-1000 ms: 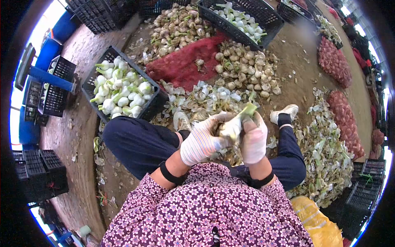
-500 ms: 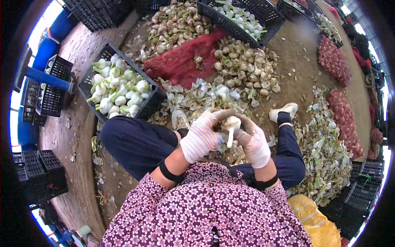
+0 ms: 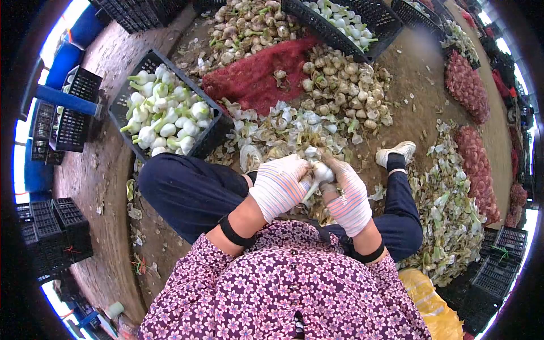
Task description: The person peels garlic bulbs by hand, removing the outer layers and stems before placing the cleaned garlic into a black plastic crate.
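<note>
Between my two gloved hands, in front of my lap, is a white garlic bulb (image 3: 322, 172) with its stem slanting down to the left. My left hand (image 3: 283, 184) has its fingers curled against the bulb's left side. From the right, my right hand (image 3: 345, 190) grips it with the thumb and fingers bent around it. Both gloves are white with thin coloured stripes and dirty at the fingertips. Loose white and tan garlic skins (image 3: 286, 127) lie on the ground just beyond my hands.
A black crate (image 3: 212, 139) of clean bulbs stands at front left, another crate (image 3: 382, 42) farther off. Unpeeled garlic (image 3: 345, 85) lies piled beside a red mesh sack (image 3: 249, 82). Full red sacks (image 3: 476, 164), a heap of husks (image 3: 445, 221) and a yellow sack (image 3: 433, 303) are to the right.
The bulb has turned in my fingers, its stem swinging from pointing down to pointing down-left. Both hands have shifted slightly, and the whole view has moved a little.
</note>
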A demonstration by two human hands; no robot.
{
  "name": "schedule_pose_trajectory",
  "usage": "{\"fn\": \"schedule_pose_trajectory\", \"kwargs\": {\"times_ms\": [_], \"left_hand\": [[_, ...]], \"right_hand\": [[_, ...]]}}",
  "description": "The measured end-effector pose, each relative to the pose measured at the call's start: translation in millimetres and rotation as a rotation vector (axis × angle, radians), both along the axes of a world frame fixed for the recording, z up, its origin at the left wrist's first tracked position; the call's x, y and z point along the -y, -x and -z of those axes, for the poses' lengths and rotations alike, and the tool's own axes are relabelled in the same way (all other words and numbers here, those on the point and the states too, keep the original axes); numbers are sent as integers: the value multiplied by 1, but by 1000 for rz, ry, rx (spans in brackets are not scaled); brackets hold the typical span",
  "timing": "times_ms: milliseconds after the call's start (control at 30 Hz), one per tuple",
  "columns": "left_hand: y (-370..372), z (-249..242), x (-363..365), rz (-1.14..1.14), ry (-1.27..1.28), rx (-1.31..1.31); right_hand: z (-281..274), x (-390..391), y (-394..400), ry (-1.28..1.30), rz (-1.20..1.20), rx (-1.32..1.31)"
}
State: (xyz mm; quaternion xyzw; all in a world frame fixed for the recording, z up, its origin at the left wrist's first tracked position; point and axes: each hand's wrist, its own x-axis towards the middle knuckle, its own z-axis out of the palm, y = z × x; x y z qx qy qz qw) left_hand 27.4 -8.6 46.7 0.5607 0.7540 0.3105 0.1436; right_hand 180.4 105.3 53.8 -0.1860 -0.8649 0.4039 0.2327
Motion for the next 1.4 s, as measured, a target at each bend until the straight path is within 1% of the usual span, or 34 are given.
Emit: {"fn": "schedule_pose_trajectory", "kwargs": {"times_ms": [33,100,133,167,200,233,300,333,367,400,467,600,633,667,700,733,767,800,833,900,933,967,1000,1033,1067,1100,1133,1167,1200,1233,1267,1300,1367,1400], "left_hand": [[1,1,0,-8,-43,36],[1,10,1,-17,-86,71],[-1,19,0,-126,-55,457],[-3,26,0,-236,-22,843],[0,19,0,-224,12,821],[-1,12,0,-223,13,821],[-2,-3,0,-118,-68,499],[2,-4,-2,-18,56,375],[3,-2,-2,-19,58,378],[4,0,-2,24,59,276],[5,1,-2,83,57,86],[3,4,0,91,-24,22],[0,9,1,-4,-59,287],[-2,12,1,-100,-95,551],[-1,12,0,-102,-97,550],[1,13,-2,-257,-81,1010],[2,13,-3,-414,-60,1469],[4,15,-3,-381,-141,1546],[5,18,-4,-381,-142,1545],[6,18,-6,-469,-237,1462],[8,9,-3,-472,-171,1407],[7,10,-3,-473,-172,1408],[6,13,-3,-444,-176,1424],[4,18,-3,-415,-178,1442],[1,31,-4,-344,-190,1257],[2,27,-4,-343,-190,1259],[4,21,-3,-366,-219,1315],[8,17,-3,-389,-249,1371],[17,26,-4,-413,-423,1423],[34,26,-10,-461,-556,1553],[44,34,-11,-723,-625,1673],[51,38,-12,-993,-693,1778],[53,46,-12,-950,-628,1729],[48,52,-13,-793,-514,1750]], "right_hand": [[1,2,-1,0,0,3],[3,7,-3,565,104,49],[1,7,-1,565,103,49],[-5,6,0,720,135,46],[-7,6,1,876,169,42],[-6,4,0,877,170,42],[-3,0,-2,620,156,87],[-5,-2,-3,622,156,87],[-9,-5,-2,340,64,126],[-12,-7,-2,56,-29,161],[-13,-7,-1,63,-33,164],[-10,-6,-4,106,-71,116],[-7,-6,-6,105,-71,117],[-2,-5,-8,447,-26,75],[2,-4,-10,787,20,31],[4,-2,-9,903,5,-59],[8,0,-6,901,2,-59],[11,3,-2,949,18,-88],[13,5,0,998,35,-119],[10,2,4,1032,42,-83],[8,2,5,1285,23,-159],[6,1,6,1537,3,-235],[-3,8,14,1324,121,-111],[5,8,14,1323,123,-109],[18,6,13,1248,150,-69],[23,6,14,1172,176,-30],[19,7,15,1388,265,-108],[21,3,12,1387,265,-107],[26,-3,7,1519,189,-192],[29,-6,5,1649,112,-280],[29,-7,5,1559,169,-229],[30,-9,5,1557,170,-229],[32,-12,4,1614,136,-219],[37,-15,5,1667,131,-224]]}}
